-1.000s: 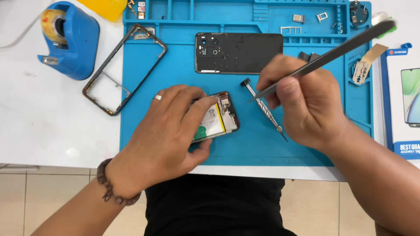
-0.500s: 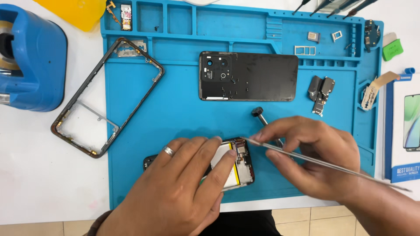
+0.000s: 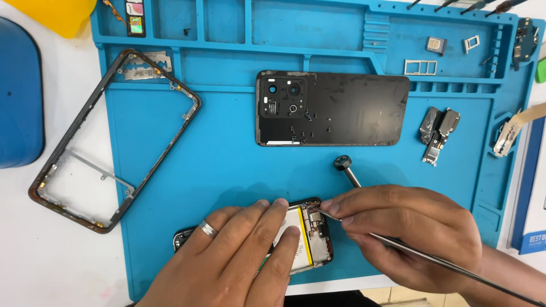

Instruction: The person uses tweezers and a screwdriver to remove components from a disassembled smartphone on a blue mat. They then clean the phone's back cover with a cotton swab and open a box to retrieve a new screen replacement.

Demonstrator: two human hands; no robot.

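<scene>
A blue silicone repair mat (image 3: 227, 153) covers a white tabletop. At its near edge the left hand (image 3: 239, 256) lies flat, fingers spread, pressing down the opened black smartphone body (image 3: 310, 239) with its white, yellow-edged battery exposed. The right hand (image 3: 409, 233) is closed around long steel tweezers (image 3: 432, 258), tips touching the circuit board at the phone's top corner. The phone looks light, stiff and fragile inside, best steadied by its frame edges, not the battery. A screwdriver (image 3: 347, 170) lies just behind; a black back cover (image 3: 352, 108) and empty frame (image 3: 114, 136) lie farther off.
</scene>
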